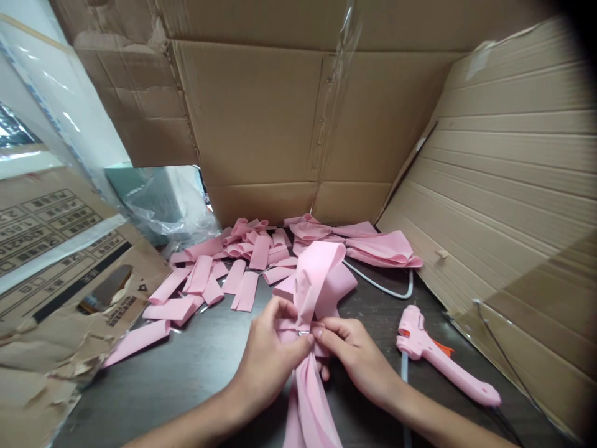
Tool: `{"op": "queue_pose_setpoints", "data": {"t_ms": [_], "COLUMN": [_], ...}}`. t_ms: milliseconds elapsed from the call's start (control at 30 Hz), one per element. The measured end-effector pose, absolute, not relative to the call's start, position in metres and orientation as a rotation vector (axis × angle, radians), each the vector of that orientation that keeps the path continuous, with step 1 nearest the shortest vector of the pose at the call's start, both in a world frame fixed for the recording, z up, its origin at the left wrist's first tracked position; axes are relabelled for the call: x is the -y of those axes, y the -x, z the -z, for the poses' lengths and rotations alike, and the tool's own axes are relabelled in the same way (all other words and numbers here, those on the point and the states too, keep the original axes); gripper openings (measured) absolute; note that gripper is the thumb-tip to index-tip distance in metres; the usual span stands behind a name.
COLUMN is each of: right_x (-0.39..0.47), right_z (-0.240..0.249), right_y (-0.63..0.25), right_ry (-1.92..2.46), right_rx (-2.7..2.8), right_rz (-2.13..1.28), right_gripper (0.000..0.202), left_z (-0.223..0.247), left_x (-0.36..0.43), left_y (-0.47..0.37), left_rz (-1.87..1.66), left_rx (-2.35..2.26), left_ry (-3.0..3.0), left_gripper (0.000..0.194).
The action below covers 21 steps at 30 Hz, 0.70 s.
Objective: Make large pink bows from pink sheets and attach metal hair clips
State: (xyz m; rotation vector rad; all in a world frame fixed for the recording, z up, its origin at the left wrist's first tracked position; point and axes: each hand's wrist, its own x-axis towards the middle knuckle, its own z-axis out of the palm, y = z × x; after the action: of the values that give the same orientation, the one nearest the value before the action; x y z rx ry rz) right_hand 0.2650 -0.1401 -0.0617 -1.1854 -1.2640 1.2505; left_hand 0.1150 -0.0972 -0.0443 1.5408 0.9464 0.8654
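A pink fabric bow (311, 283) stands upright between my hands, its loop pointing away and its long tails hanging down toward me. My left hand (268, 354) is closed on the left side of its gathered middle. From the right, my right hand (357, 354) pinches the same middle between thumb and fingers. At the pinched centre shows a small shiny silvery piece (303, 333), too small to name. Part of the bow behind the fingers is hidden.
Short folded pink strips (200, 274) lie in a pile at the back left. Larger pink bows (373, 246) lie at the back right. A pink glue gun (448, 358) rests on the dark table (205, 379) at right. Cardboard walls (261, 118) stand around.
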Motion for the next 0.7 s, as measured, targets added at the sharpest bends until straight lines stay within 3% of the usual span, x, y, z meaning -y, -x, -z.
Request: {"op": "queue_pose_setpoints", "data": {"t_ms": [700], "right_x": [0.1396], "right_z": [0.0639], "right_y": [-0.2641], "right_ry": [1.074], "right_rx": [1.196], "right_rz": [-1.369], "right_gripper": [0.036], "left_z": [0.0451], "left_x": [0.0947], "left_y": [-0.1146], "left_rz": [-0.985], "left_rx": [-0.932], "left_ry": [-1.551], "left_gripper": [0.023]}}
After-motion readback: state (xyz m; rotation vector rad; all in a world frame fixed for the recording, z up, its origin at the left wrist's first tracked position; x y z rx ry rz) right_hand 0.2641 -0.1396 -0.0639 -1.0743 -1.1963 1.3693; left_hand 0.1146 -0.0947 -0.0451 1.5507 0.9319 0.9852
